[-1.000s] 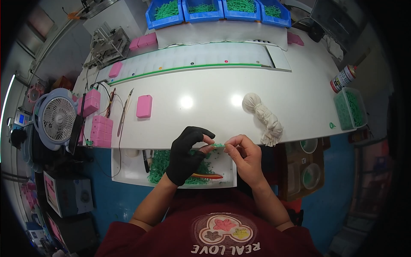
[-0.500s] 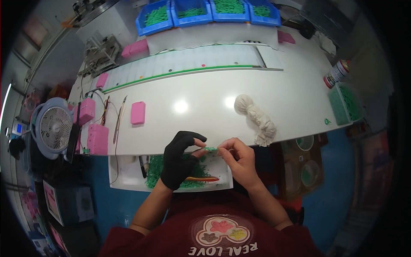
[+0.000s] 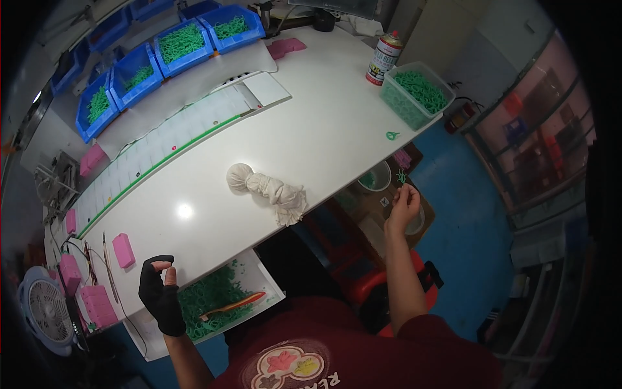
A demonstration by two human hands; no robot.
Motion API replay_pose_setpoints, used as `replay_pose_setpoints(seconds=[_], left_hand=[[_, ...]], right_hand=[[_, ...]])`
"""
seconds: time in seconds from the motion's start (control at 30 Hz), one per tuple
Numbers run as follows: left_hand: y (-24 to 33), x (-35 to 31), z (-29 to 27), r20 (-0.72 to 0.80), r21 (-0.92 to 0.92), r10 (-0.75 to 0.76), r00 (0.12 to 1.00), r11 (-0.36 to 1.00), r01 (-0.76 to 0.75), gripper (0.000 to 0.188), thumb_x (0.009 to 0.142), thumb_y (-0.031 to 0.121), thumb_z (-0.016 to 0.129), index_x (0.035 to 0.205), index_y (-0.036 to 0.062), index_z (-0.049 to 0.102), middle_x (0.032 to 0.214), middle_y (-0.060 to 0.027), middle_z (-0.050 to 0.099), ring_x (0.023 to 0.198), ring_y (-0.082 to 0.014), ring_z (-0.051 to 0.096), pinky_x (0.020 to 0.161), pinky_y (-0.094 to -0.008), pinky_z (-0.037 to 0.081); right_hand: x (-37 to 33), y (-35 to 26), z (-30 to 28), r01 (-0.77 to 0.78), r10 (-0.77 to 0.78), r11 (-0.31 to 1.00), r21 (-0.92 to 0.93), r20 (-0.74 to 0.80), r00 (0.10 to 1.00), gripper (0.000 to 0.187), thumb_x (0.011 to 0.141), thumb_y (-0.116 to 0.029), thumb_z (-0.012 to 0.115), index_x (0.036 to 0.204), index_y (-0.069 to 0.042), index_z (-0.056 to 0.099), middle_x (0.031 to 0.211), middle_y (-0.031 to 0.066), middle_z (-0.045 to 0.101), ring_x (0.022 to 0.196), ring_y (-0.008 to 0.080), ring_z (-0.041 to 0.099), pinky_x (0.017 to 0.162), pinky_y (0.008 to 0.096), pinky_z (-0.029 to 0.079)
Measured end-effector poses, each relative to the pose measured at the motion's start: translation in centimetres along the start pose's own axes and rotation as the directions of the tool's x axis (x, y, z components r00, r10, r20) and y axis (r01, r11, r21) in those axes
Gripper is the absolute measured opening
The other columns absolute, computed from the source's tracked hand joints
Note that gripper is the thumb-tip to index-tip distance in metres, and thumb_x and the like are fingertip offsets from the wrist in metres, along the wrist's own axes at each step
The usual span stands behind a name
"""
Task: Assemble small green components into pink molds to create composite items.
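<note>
My right hand (image 3: 405,206) reaches out past the table's right front edge. Its fingertips pinch a small green branched plastic piece (image 3: 402,176), held upright above the bins beside the table. My left hand (image 3: 162,295), in a black fingerless glove, hovers by the front edge of the table. Its fingers are loosely curled, with a gap to the thumb and nothing visible between them. Just right of it is a white drawer (image 3: 271,293) with many green plastic bits (image 3: 217,292). An orange-handled tool, like a brush (image 3: 234,305), lies on those bits.
A tied cream cloth bundle (image 3: 269,191) lies on the white table (image 3: 324,117). At the far right stand a green-filled clear tub (image 3: 411,107) and a spray can (image 3: 383,59). Blue bins (image 3: 184,48) line the back. Pink blocks (image 3: 123,250) and a fan (image 3: 48,311) are left.
My hands have parted: the right has carried the green piece rightward off the table, while the left stays near the drawer without it. The view has turned to the right.
</note>
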State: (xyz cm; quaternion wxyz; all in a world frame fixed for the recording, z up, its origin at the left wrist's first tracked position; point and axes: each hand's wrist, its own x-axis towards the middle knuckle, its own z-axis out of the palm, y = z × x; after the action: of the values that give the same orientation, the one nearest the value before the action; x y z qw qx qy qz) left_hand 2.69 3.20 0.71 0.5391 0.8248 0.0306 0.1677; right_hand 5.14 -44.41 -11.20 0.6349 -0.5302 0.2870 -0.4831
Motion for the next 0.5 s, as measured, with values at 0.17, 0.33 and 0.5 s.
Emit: replay_pose_setpoints(seconds=[0.17,0.33,0.5], left_hand=[[1.5,0.1,-0.7,0.087,0.122,0.159,0.983,0.978,-0.169,0.007,0.083,-0.001,0.063,0.088,0.0016,0.059,0.092,-0.0096,0.064,0.090,-0.0198,0.062,0.086,-0.0310,0.046],[0.1,0.6,-1.1,0.069,0.144,0.251,0.966,0.955,-0.258,0.012,0.080,0.003,0.070,0.089,0.0028,0.063,0.089,-0.0088,0.066,0.087,-0.0208,0.064,0.081,-0.0315,0.049],[-3.1,3.6,-6.0,-0.163,0.610,0.337,0.927,0.773,-0.174,0.020,0.079,0.013,0.073,0.092,0.0041,0.060,0.088,-0.0099,0.061,0.084,-0.0248,0.062,0.075,-0.0335,0.049]], right_hand=[[4.8,9.2,-0.6,0.025,-0.004,0.924,-0.381,0.055,0.998,0.025,0.097,-0.022,0.060,0.105,0.000,0.068,0.086,0.0013,0.067,0.068,0.0071,0.052,0.059,0.0237,0.041],[4.9,3.4,1.2,0.042,-0.026,0.992,-0.123,0.129,0.991,0.021,0.098,-0.017,0.057,0.110,-0.003,0.064,0.084,-0.0009,0.060,0.064,0.0035,0.045,0.055,0.0178,0.037],[-0.9,-4.7,6.1,0.180,-0.183,0.983,0.036,0.269,0.946,0.019,0.099,-0.016,0.054,0.109,-0.003,0.063,0.079,-0.0039,0.054,0.064,0.0021,0.041,0.055,0.0171,0.032]])
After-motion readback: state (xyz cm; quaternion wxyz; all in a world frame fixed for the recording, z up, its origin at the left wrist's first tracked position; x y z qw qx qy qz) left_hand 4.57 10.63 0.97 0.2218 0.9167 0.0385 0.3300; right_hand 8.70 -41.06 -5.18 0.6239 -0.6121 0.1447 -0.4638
